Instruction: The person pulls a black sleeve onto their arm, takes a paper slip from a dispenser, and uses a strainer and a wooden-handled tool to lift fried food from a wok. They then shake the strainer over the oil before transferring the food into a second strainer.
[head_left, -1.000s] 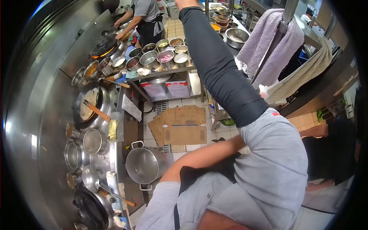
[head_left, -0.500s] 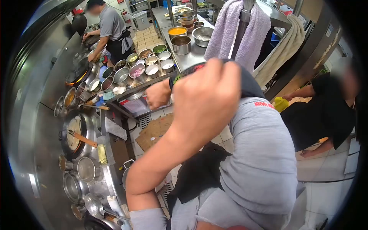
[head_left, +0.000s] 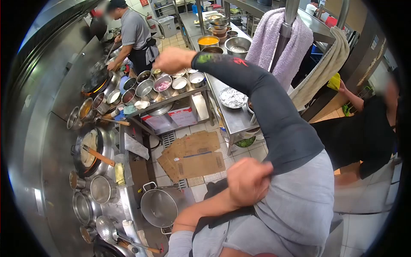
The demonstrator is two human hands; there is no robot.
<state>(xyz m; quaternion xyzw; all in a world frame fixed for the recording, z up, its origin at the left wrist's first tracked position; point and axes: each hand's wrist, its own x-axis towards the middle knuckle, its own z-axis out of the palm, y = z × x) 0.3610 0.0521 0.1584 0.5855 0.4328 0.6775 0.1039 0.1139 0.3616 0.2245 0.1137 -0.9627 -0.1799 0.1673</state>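
My right hand (head_left: 174, 60) is stretched out over the ingredient pots, its fingers curled in and slightly blurred; I see nothing in them. A black arm sleeve (head_left: 274, 100) with red and green prints covers my right arm from the wrist to above the elbow. My left hand (head_left: 248, 180) is closed at the sleeve's upper edge and seems to pinch its hem; motion blurs the fingertips. Below my right hand stand several metal pots, one with pinkish chopped food (head_left: 163, 85) and others with white contents (head_left: 180, 83).
At left is a stove line with a wok (head_left: 89, 150), a wooden-handled spatula (head_left: 99, 156), strainers and a skimmer (head_left: 106, 229). A large stockpot (head_left: 159, 207) stands near flattened cardboard (head_left: 199, 156). Towels (head_left: 295, 36) hang at right. One co-worker (head_left: 135, 30) works at a wok; another (head_left: 355, 132) holds yellow cloth.
My left hand has moved from beside my right forearm down to the sleeve's upper edge. My right arm has extended up and forward, exposing the sleeve. The co-worker at right has raised the yellow cloth.
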